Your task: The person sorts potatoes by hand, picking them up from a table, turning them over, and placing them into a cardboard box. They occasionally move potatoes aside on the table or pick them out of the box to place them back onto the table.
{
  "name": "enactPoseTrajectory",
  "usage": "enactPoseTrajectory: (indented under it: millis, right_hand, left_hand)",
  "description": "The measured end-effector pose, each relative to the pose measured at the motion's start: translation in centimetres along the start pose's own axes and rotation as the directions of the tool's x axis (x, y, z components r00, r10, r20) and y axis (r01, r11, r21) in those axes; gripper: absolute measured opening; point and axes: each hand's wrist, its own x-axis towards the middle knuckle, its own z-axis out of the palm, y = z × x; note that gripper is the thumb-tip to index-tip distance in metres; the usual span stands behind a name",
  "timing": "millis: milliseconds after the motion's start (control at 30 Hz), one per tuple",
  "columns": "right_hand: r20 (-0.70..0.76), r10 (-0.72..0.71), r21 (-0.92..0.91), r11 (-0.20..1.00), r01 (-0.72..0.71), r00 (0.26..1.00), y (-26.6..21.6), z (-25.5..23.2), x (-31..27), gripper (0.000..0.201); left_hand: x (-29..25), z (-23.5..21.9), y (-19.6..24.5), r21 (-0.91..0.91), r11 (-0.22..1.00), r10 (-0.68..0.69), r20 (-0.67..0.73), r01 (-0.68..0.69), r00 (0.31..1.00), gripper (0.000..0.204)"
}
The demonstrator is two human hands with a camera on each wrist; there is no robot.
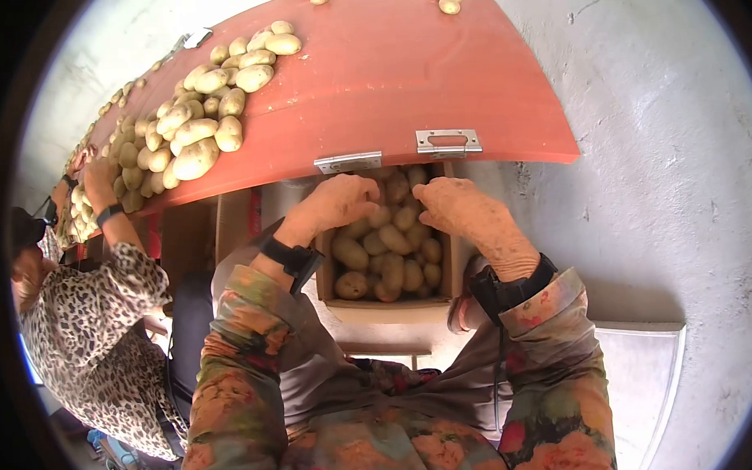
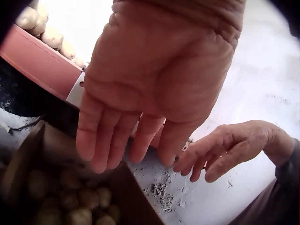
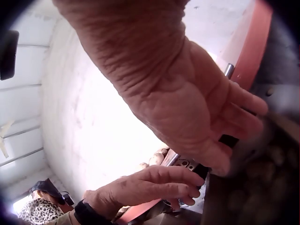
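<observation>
A cardboard box (image 1: 391,311) full of potatoes (image 1: 391,263) stands below the red board's near edge. Over its left side hovers my left hand (image 1: 332,208), and over its right side my right hand (image 1: 468,215); neither holds anything. In the left wrist view the left hand (image 2: 150,89) shows its palm with fingers extended above the potatoes (image 2: 77,199), the right hand (image 2: 234,147) beside it. The right wrist view shows the right hand (image 3: 187,103) with loosely bent fingers, and the left hand (image 3: 145,187) below it.
Many potatoes (image 1: 194,129) are heaped on the left of the red board (image 1: 387,69), which has metal hinges (image 1: 447,141) at its edge. At the left, a person in a leopard-print top (image 1: 89,320) reaches to the heap. A pale wall (image 1: 664,183) rises at the right.
</observation>
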Motion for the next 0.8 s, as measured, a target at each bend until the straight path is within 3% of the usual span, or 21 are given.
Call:
enactPoseTrajectory:
  millis: [67, 133, 167, 200, 233, 267, 333, 400, 467, 500, 567, 600, 667, 700, 767, 800]
  right_hand:
    - [0.005, 0.015, -0.018, 1.000, -0.015, 1.000, 0.1, 0.2, 0.2, 0.028]
    - [0.018, 0.028, -0.030, 0.999, -0.027, 0.999, 0.3, 0.3, 0.3, 0.027]
    - [-0.065, -0.012, -0.023, 1.000, 0.010, 0.998, 0.4, 0.5, 0.1, 0.025]
    - [-0.145, -0.048, -0.016, 0.999, 0.046, 0.988, 0.4, 0.6, -0.2, 0.024]
    - [-0.142, -0.046, 0.004, 0.999, 0.047, 0.989, 0.4, 0.6, -0.1, 0.024]
    - [-0.133, -0.054, 0.007, 0.998, 0.056, 0.990, 0.4, 0.5, 0.1, 0.022]
    - [-0.123, -0.054, 0.032, 0.998, 0.058, 0.991, 0.1, 0.5, 0.2, 0.020]
    - [-0.170, -0.067, 0.028, 0.997, 0.073, 0.983, 0.0, 0.3, 0.4, 0.015]
    - [-0.156, -0.076, 0.052, 0.995, 0.085, 0.985, 0.0, -0.1, 0.4, 0.014]
    - [-0.144, -0.086, 0.067, 0.993, 0.097, 0.986, 0.1, -0.2, 0.4, 0.013]
    - [-0.145, -0.105, 0.095, 0.988, 0.120, 0.984, 0.6, -0.2, 0.4, 0.014]
    - [-0.150, -0.120, 0.104, 0.985, 0.137, 0.981, 0.9, -0.1, 0.5, 0.014]
    - [-0.121, -0.133, 0.111, 0.983, 0.147, 0.984, 1.8, 0.3, 1.1, 0.015]
    - [-0.092, -0.132, 0.099, 0.985, 0.141, 0.987, 1.9, 0.1, 1.2, 0.016]
    - [-0.077, -0.145, 0.116, 0.981, 0.154, 0.986, 2.5, 0.3, 1.2, 0.016]
    - [-0.068, -0.147, 0.127, 0.980, 0.155, 0.987, 2.9, 0.3, 1.2, 0.016]
  left_hand:
    - [0.3, 1.4, -1.2, 0.008, 0.999, -0.035, -0.003, 0.035, 0.999, 0.027]
    - [0.6, 2.7, -1.2, -0.053, 0.998, -0.022, -0.149, 0.014, 0.989, 0.030]
    - [0.9, 3.4, -1.3, -0.047, 0.999, -0.026, -0.139, 0.020, 0.990, 0.030]
    - [1.1, 4.1, -0.7, -0.353, 0.931, -0.167, -0.184, 0.093, 0.969, 0.032]
    - [1.2, 4.9, -0.3, -0.626, 0.767, -0.317, -0.180, 0.141, 0.931, 0.034]
    - [1.0, 5.8, 0.0, -0.621, 0.767, -0.325, -0.160, 0.161, 0.932, 0.034]
    - [0.5, 7.3, 0.2, -0.901, 0.418, -0.496, -0.123, 0.112, 0.860, 0.039]
    - [-0.1, 9.9, -1.4, -0.921, 0.354, -0.527, -0.052, 0.164, 0.848, 0.040]
    - [-0.9, 12.2, -2.1, -0.868, 0.469, -0.754, -0.299, 0.161, 0.584, 0.037]
    - [-1.5, 13.2, -2.3, -0.865, 0.471, -0.760, -0.296, 0.175, 0.579, 0.037]
    - [-2.6, 14.6, -2.0, -0.982, 0.169, -0.957, -0.142, 0.089, 0.252, 0.033]
    - [-3.1, 15.1, -1.6, -0.981, 0.168, -0.960, -0.141, 0.097, 0.241, 0.033]
    - [-3.7, 15.9, -0.8, -0.964, 0.016, -0.976, 0.043, 0.266, 0.215, 0.025]
    - [-3.3, 16.2, -0.5, -0.964, 0.007, -0.977, 0.050, 0.265, 0.206, 0.025]
    - [-2.3, 17.5, -0.7, -0.958, -0.117, -0.984, 0.148, 0.261, 0.103, 0.023]
    - [-2.4, 19.3, -2.4, -0.959, -0.120, -0.985, 0.147, 0.259, 0.089, 0.023]
